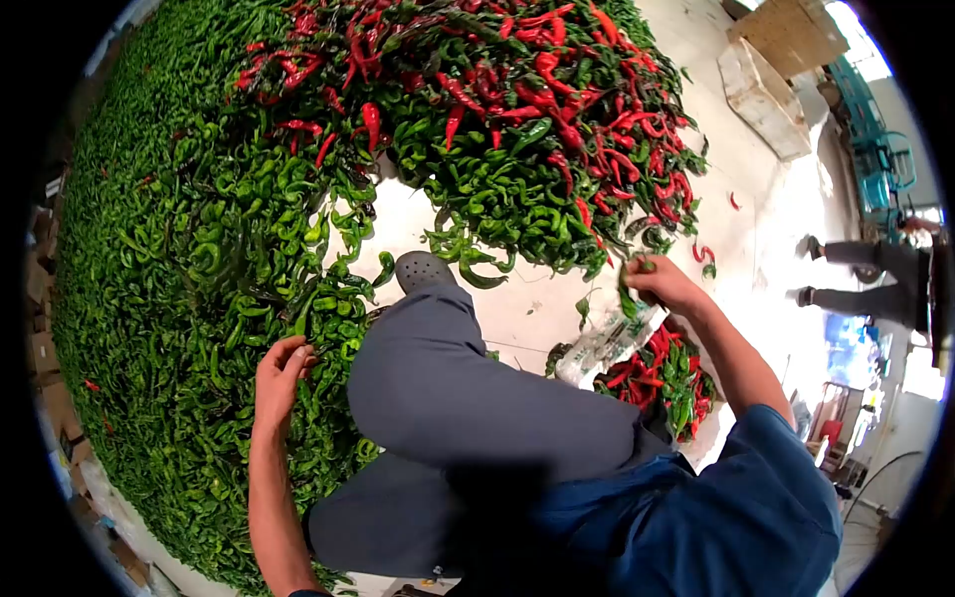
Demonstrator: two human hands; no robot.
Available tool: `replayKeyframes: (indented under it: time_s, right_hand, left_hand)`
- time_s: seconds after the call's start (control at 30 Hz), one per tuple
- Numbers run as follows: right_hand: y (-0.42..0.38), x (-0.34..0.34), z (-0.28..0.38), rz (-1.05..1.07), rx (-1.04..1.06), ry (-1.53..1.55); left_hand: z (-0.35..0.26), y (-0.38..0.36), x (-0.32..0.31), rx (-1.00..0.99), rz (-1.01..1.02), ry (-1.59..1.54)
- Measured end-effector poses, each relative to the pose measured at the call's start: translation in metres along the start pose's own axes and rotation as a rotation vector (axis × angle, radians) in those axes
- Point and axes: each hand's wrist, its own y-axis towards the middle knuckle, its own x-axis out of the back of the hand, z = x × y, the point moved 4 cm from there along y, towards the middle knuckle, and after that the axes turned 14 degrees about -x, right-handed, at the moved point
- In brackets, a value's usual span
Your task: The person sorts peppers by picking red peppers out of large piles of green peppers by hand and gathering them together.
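Observation:
My left hand [286,373] is over the large pile of green peppers [189,368], its thumb and fingers close together; whether something small is between them is hidden. On the right, my right hand [652,281] pinches a green pepper [627,298] that hangs down from the fingers. Just below that hand is a white printed bag [602,348], beside a small heap of red and green peppers [652,378]. Farther forward lies a mixed pile of red and green peppers [537,119].
My bent knee and a grey clog [423,271] are between the piles. A few loose peppers [704,256] lie on the pale floor [741,219]. A wooden box [764,98] stands at the upper right. Another person [880,274] in dark trousers is at the far right, near teal equipment [877,164].

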Motion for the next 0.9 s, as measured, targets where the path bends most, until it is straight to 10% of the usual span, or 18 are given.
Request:
replayKeyframes:
  time_s: [0.23,0.33,0.5,0.9]
  right_hand:
    - [-0.072,0.073,-0.125,-0.066,-0.283,-1.176]
    - [-0.068,0.075,-0.124,-0.331,-0.027,-0.682]
    - [-0.035,0.022,-0.094,0.077,0.031,0.148]
    - [-0.044,-0.150,0.030,0.259,0.172,0.046]
  left_hand:
    - [-0.014,-0.072,0.004,-0.041,-0.039,-0.058]
    - [-0.024,-0.094,0.006,-0.020,-0.113,-0.067]
    - [-0.013,-0.130,0.016,-0.052,-0.253,-0.215]
    - [-0.006,-0.173,0.028,-0.150,-0.366,0.024]
